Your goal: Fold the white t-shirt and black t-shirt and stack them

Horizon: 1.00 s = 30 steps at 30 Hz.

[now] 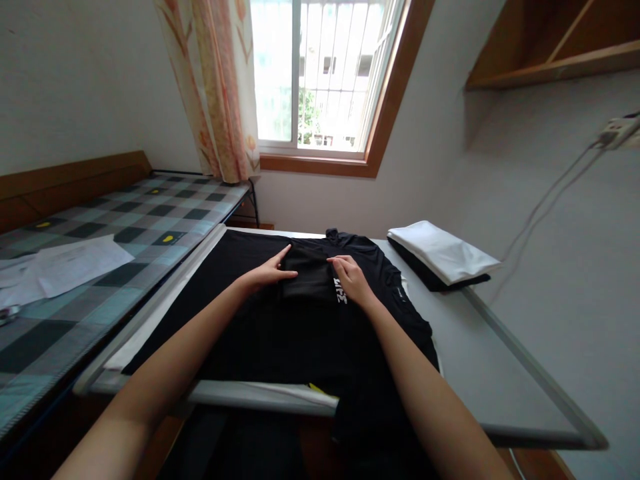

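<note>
A black T-shirt (pixel 240 340) lies spread over the table, with white lettering (pixel 339 291) on it and one part hanging over the front edge. On top of it is a dark, roughly rectangular piece of black fabric (pixel 306 277); whether it is separate or part of the shirt I cannot tell. My left hand (pixel 270 270) rests at its left edge, thumb and forefinger spread apart. At the upper right corner, my right hand (pixel 349 275) has its fingers closed in a pinch on the fabric. White cloth shows under the shirt's edges.
Folded white and black cloths (pixel 443 252) are stacked at the table's (pixel 520 373) back right. A checked bed (pixel 165 233) with papers (pixel 75 267) stands to the left. A window (pixel 325 73) and curtain (pixel 215 87) are behind; cables (pixel 545 193) run down the right wall.
</note>
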{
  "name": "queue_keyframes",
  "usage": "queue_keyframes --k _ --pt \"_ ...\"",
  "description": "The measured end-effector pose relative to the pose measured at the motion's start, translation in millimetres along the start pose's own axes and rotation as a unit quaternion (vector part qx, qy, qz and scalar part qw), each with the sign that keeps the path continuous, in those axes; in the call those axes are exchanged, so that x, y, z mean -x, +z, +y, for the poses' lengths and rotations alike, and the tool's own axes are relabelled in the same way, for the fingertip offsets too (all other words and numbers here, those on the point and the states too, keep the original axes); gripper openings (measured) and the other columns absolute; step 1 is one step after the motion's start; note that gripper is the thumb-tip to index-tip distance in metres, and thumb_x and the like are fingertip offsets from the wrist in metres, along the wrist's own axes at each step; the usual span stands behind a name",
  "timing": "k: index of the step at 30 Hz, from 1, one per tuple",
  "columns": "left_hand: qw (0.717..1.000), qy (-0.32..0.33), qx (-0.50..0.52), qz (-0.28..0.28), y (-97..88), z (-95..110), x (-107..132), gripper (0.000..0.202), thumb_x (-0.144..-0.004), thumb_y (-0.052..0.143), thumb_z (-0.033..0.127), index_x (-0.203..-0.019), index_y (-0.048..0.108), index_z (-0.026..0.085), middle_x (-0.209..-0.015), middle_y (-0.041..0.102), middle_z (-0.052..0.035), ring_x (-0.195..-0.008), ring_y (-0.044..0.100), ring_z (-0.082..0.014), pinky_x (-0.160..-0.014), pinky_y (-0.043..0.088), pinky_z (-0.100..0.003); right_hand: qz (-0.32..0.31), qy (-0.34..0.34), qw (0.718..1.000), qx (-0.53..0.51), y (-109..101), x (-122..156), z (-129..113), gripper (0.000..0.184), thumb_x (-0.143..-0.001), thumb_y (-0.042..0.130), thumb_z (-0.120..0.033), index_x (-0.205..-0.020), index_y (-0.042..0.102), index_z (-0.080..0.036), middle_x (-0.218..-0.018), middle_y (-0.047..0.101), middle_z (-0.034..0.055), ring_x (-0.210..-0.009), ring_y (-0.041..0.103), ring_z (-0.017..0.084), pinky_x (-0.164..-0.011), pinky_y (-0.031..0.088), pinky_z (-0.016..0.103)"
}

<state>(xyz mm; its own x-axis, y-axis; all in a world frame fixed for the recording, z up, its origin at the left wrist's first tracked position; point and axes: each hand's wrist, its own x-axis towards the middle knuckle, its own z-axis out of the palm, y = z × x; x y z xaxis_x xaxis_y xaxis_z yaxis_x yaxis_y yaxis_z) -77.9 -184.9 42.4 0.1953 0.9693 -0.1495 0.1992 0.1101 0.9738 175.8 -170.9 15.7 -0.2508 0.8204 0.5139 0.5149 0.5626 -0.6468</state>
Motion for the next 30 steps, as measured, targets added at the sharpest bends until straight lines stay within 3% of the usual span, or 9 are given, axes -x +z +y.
queue_keyframes --k 5,9,11,14,16,19,22,25,30 --pt "0.996 -0.001 0.076 -0.044 -17.9 -1.1 -7.4 0.106 -0.059 0.083 0.019 -0.15 0.031 0.033 -0.12 0.066 -0.0105 -0.098 0.068 -0.0261 -0.084 0.055 -0.039 0.054 -0.008 0.998 -0.014 -4.7 -2.2 -1.3 0.05 -0.096 0.037 -0.053 -0.103 0.071 -0.018 -0.102 0.065 0.0107 -0.103 0.061 0.022 -0.096 0.045 0.036" --pt "0.99 -0.013 0.015 0.139 -47.6 -13.6 -21.7 0.102 -0.054 0.085 0.021 -0.145 0.039 0.022 -0.109 0.069 -0.0136 -0.093 0.069 -0.0244 -0.079 0.055 -0.036 0.075 0.005 0.997 -0.007 -2.1 -0.8 1.9 0.043 -0.095 0.042 -0.047 -0.105 0.07 -0.017 -0.104 0.066 0.0112 -0.103 0.061 0.023 -0.095 0.047 0.038" --pt "0.982 -0.003 -0.024 0.185 -58.9 -21.1 -28.2 0.091 -0.054 0.086 0.027 -0.137 0.049 0.016 -0.104 0.071 -0.0143 -0.092 0.068 -0.0243 -0.079 0.054 -0.034 0.044 0.018 0.999 0.003 3.8 1.3 7.2 0.041 -0.092 0.046 -0.046 -0.111 0.069 -0.017 -0.109 0.065 0.0122 -0.105 0.061 0.023 -0.096 0.047 0.039" --pt "0.979 -0.004 -0.119 0.164 -65.8 -27.3 -34.0 0.06 -0.057 0.082 0.042 -0.108 0.068 0.013 -0.086 0.073 -0.0113 -0.087 0.069 -0.0268 -0.076 0.053 -0.034 -0.009 0.024 1.0 0.016 16.2 2.9 16.7 0.046 -0.09 0.05 -0.042 -0.126 0.062 -0.017 -0.124 0.061 0.014 -0.117 0.057 0.024 -0.103 0.043 0.04" --pt "0.969 0.001 -0.197 0.148 -63.6 -27.5 -34.9 0.045 -0.058 0.079 0.047 -0.089 0.072 0.014 -0.078 0.072 -0.0093 -0.084 0.068 -0.0284 -0.075 0.052 -0.034 -0.031 0.023 0.999 0.016 23.6 0.7 21.9 0.049 -0.09 0.05 -0.04 -0.133 0.057 -0.017 -0.133 0.056 0.0145 -0.125 0.051 0.024 -0.107 0.039 0.04" --pt "0.954 0.065 -0.255 0.144 -54.5 -24.2 -32.8 0.036 -0.063 0.074 0.046 -0.084 0.072 0.017 -0.084 0.073 -0.0083 -0.088 0.067 -0.0275 -0.08 0.051 -0.034 -0.036 0.05 0.998 0.0 28.4 -5.9 25.7 0.047 -0.09 0.049 -0.037 -0.131 0.058 -0.016 -0.134 0.056 0.0158 -0.127 0.051 0.024 -0.108 0.038 0.041" --pt "0.949 0.145 -0.236 0.149 -46.1 -20.5 -30.8 0.037 -0.068 0.071 0.045 -0.093 0.071 0.017 -0.095 0.072 -0.0076 -0.091 0.065 -0.0242 -0.085 0.05 -0.035 -0.011 0.113 0.992 -0.057 25.2 -10.5 25.1 0.04 -0.087 0.052 -0.039 -0.115 0.067 -0.015 -0.117 0.067 0.0143 -0.106 0.064 0.024 -0.096 0.048 0.04" --pt "0.948 0.181 -0.197 0.173 -43.8 -20.9 -32.7 0.039 -0.069 0.072 0.046 -0.095 0.07 0.017 -0.1 0.072 -0.0075 -0.093 0.064 -0.0225 -0.089 0.05 -0.036 0.008 0.185 0.972 -0.146 19.2 -8.8 22.2 0.033 -0.083 0.057 -0.045 -0.089 0.07 -0.015 -0.086 0.071 0.0084 -0.076 0.068 0.02 -0.073 0.057 0.034" --pt "0.958 0.148 -0.142 0.199 -47.8 -29.6 -38.1 0.041 -0.065 0.074 0.049 -0.088 0.07 0.015 -0.097 0.072 -0.0105 -0.09 0.066 -0.0234 -0.085 0.052 -0.036 -0.018 0.278 0.945 -0.173 15.3 -0.9 16.0 0.028 -0.072 0.072 -0.043 -0.072 0.062 -0.016 -0.059 0.061 0.0 -0.043 0.057 0.011 -0.04 0.045 0.021"
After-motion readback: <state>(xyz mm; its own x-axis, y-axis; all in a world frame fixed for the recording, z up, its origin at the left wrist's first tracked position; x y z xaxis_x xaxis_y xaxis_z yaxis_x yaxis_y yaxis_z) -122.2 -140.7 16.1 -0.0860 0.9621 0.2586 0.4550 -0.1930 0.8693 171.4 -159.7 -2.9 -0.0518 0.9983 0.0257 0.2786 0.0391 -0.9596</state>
